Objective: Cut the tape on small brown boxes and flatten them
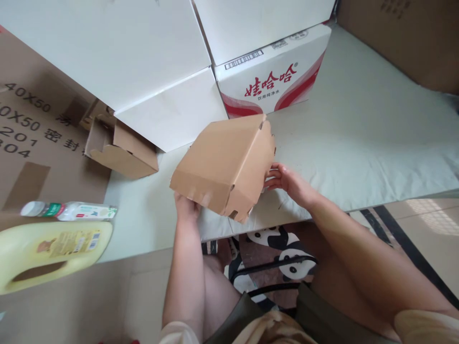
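Note:
A brown cardboard box (218,157) is tilted above the table, its broad plain panel facing up and its notched flaps along the right side. My left hand (187,206) grips its near left edge from below, with the fingers mostly hidden under the cardboard. At the box's right side is my right hand (285,180), fingers stretched out and slightly apart. Its fingertips reach the lower right edge, and whether they press on the cardboard I cannot tell.
White cartons (168,105) stand behind, one a red-printed carton (272,76). Left are an open small cardboard box (132,148), a large printed carton (21,157), a clear bottle (86,211) and a yellow jug (71,248). Pale cloth covers the table (376,143).

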Demonstrator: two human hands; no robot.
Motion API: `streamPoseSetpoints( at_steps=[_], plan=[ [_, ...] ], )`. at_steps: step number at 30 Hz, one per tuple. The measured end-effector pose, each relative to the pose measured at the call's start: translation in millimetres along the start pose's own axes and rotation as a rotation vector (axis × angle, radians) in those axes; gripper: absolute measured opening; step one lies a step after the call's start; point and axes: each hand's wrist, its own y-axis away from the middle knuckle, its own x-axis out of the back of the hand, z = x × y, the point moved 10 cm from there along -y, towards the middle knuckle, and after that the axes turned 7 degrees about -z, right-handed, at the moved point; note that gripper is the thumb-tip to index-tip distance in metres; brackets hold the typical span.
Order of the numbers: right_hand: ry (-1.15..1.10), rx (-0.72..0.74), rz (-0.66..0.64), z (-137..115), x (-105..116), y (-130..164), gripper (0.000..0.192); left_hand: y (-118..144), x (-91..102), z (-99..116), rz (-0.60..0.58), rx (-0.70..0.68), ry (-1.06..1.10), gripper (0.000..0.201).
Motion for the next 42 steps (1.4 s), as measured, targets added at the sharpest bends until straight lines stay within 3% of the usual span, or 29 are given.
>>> streamPoseSetpoints(
  at_steps=[3, 8, 14, 23, 33, 42],
  plan=[
    [0.023, -0.015, -0.007, 1, 0, 0, 0.055, 0, -1.7, 2, 0.034, -0.006, 0.027, 0.045],
    [0.036, -0.006, -0.006, 0, 0, 1, 0.054, 4, -6.5, 17, 0.036, -0.106, -0.123, 0.044],
    [0.082, -0.004, 0.014, -1, 2, 1, 0.055, -2, -2.8, 4, -0.007, -0.077, -0.155, 0.038],
    [0.106, -0.023, 0.041, -4, 3, 4, 0.05, -7, 3.5, -2, 0.021, -0.101, -0.159, 0.032],
    [0.218, -0.059, 0.103, -6, 7, 5, 0.041, -4, -9.4, -4, -0.022, -0.079, -0.099, 0.037],
    [0.209, -0.054, 0.141, -1, 13, 4, 0.039, -1, -24.1, -18, -0.072, -0.009, -0.042, 0.04]
  ],
)
